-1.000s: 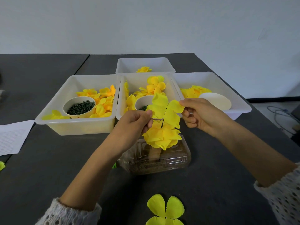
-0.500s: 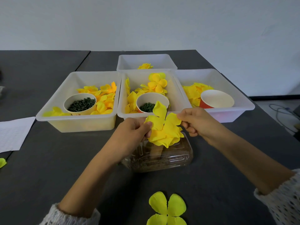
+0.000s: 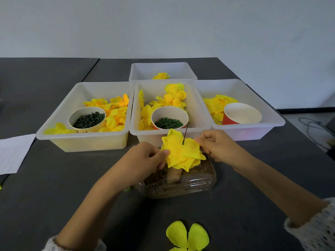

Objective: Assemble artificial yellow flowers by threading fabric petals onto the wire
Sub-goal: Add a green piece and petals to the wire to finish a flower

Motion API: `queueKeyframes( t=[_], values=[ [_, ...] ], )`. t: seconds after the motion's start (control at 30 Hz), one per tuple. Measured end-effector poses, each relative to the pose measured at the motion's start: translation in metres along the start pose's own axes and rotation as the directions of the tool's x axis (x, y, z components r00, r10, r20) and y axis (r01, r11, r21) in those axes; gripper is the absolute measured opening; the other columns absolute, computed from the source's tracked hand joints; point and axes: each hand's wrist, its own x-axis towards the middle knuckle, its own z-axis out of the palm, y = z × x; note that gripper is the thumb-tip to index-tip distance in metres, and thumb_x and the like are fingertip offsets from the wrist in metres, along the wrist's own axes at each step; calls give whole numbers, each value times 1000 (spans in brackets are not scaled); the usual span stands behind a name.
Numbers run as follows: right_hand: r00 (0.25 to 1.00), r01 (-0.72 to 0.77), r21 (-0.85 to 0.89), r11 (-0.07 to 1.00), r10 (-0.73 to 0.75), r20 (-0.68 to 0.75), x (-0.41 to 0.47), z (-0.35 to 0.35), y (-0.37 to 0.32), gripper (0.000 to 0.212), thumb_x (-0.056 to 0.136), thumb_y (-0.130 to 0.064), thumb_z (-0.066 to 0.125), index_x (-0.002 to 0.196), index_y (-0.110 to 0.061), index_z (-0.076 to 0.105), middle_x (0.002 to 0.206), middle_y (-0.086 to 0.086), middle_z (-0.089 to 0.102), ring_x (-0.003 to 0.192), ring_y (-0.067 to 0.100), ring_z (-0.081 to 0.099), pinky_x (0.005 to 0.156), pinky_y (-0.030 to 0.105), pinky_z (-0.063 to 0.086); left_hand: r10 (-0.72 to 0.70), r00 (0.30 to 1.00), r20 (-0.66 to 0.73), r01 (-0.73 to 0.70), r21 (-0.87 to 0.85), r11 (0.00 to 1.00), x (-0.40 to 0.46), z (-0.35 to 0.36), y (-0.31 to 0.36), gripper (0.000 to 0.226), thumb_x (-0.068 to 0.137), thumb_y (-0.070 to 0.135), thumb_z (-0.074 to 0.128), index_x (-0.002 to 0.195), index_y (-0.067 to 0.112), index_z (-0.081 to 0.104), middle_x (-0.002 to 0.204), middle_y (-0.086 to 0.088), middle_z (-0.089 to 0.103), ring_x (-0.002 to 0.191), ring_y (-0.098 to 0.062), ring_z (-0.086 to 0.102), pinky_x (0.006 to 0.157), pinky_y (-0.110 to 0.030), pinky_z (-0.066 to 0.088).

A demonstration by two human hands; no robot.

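A yellow fabric flower (image 3: 182,153) of stacked petal layers sits on a thin dark wire (image 3: 185,132) whose tip sticks up out of its middle. My left hand (image 3: 145,158) pinches the flower's left edge. My right hand (image 3: 216,145) pinches its right edge with thumb and forefinger. Both hands hold it above a clear plastic box (image 3: 181,183). A loose lime-yellow petal piece (image 3: 187,237) lies on the dark table near the front edge.
Four white bins stand behind: the left bin (image 3: 59,124) with petals and a cup of dark green parts (image 3: 87,119), the middle bin (image 3: 135,115) with a cup of green rings (image 3: 169,122), the right bin (image 3: 272,115) with a red cup (image 3: 242,114), a far bin (image 3: 163,69). White paper (image 3: 12,151) lies left.
The top petal layer has slid down the wire onto the stacked flower, and the wire tip now shows above it. Both hands moved lower with it.
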Motion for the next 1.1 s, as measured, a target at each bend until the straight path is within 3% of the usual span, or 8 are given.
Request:
queueKeyframes(
  t=[0.17, 0.27, 0.47, 0.6, 0.7, 0.83, 0.97, 1.1],
  values=[
    [942, 140, -215, 967, -197, -271, 20, -35, -14, 29, 95, -34, 55, 74, -16, 63, 60, -9, 52, 55, 2, 48, 55, 20, 34, 106, 965, -238, -89, 82, 993, -16, -38, 2, 64, 83, 72, 39, 68, 10, 49, 54, 9, 42, 49, -5, 40, 48, -19, 31],
    [851, 163, -377, 912, -324, -414, 48, -63, -29, 18, 90, -17, 57, 74, -20, 63, 69, -6, 60, 68, 11, 54, 65, 23, 40, 284, 873, -396, -246, 144, 959, -24, -38, 18, 37, 92, 61, 48, 83, 27, 57, 76, 15, 57, 69, -2, 54, 59, -15, 39],
    [938, 115, -581, 806, -281, -202, 126, -63, -41, 27, 87, -8, 48, 77, -24, 67, 85, -2, 67, 84, 21, 62, 74, 33, 50, 339, 939, -54, -268, 500, 823, -12, 4, 30, 47, 95, 63, 35, 140, 52, 31, 145, 26, 27, 139, -3, 19, 114, -36, 25],
    [912, -364, -833, 417, -19, -409, 147, -95, -22, 21, 87, -8, 47, 103, -8, 60, 100, 12, 61, 94, 33, 60, 73, 33, 40, 334, 942, 14, -289, 534, 794, -8, 21, 12, 58, 96, 65, 28, 148, 55, 6, 157, 29, 7, 146, 1, -2, 120, -37, 7],
    [912, -398, -894, 207, 196, -361, 142, -111, -4, 19, 90, -10, 48, 101, -4, 62, 76, 8, 56, 74, 27, 58, 75, 33, 46, 361, 932, 32, -320, 537, 780, -7, 24, 0, 62, 93, 69, 21, 149, 56, -1, 160, 29, -3, 149, -1, -10, 121, -46, 10],
    [892, -323, -892, 317, 417, -175, 137, -116, 18, 25, 95, -2, 46, 113, 4, 62, 106, 21, 63, 92, 33, 62, 74, 33, 48, 421, 906, 37, -366, 569, 737, -3, 26, -11, 66, 94, 70, 28, 152, 52, 3, 162, 24, -7, 150, -7, -15, 121, -50, 7],
    [923, -290, -882, 372, 352, -155, 138, -115, 24, 28, 97, -3, 49, 118, 11, 60, 104, 24, 60, 90, 29, 53, 86, 39, 46, 466, 885, 28, -381, 620, 686, 1, 28, -15, 68, 94, 71, 26, 154, 47, 8, 164, 19, -1, 152, -14, -11, 118, -52, 7],
    [943, -259, -873, 414, 303, -136, 137, -119, 35, 23, 95, -7, 53, 106, 8, 65, 101, 20, 63, 83, 28, 52, 73, 31, 40, 477, 879, 6, -365, 653, 664, 2, 31, -17, 68, 95, 68, 31, 155, 43, 13, 165, 15, 4, 153, -18, -5, 116, -57, 15]
  ],
)
